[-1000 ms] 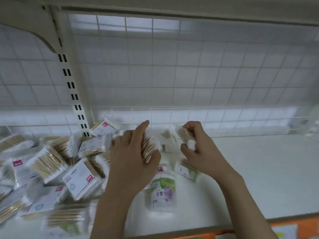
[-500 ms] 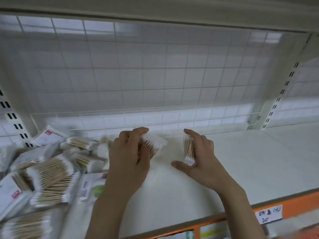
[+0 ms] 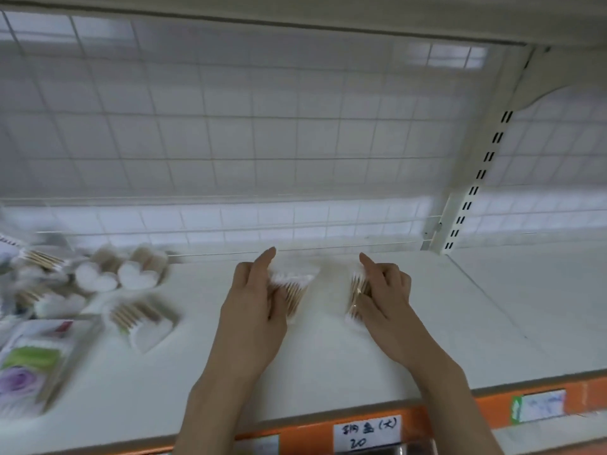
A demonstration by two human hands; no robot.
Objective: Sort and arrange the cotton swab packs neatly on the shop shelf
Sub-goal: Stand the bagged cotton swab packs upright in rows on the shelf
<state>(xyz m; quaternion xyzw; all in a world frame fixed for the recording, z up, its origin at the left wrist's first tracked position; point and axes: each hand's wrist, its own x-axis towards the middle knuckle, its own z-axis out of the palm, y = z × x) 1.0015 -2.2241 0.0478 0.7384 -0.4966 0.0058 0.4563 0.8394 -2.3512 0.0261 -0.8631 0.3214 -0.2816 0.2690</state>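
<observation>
Blurrily, left hand [image 3: 253, 310] gripping swab pack [image 3: 292, 290], wooden sticks, seemingly white tips

White shelf [image 3: 460, 330] with wire grid back, left hand [image 3: 254, 318] gripping a cotton swab pack [image 3: 292, 289] mid-shelf, right hand [image 3: 382, 302] pinching a second pack [image 3: 356, 292] just beside it, blurred pile of packs [image 3: 108, 284] at the shelf's left edge, handwritten price label [image 3: 366, 433] on the orange front edge

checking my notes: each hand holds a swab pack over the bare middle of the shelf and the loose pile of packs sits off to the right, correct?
Not quite. The head view shows the loose pile of packs off to the left. The rest holds: the left hand and right hand each hold a swab pack over the shelf.
</observation>
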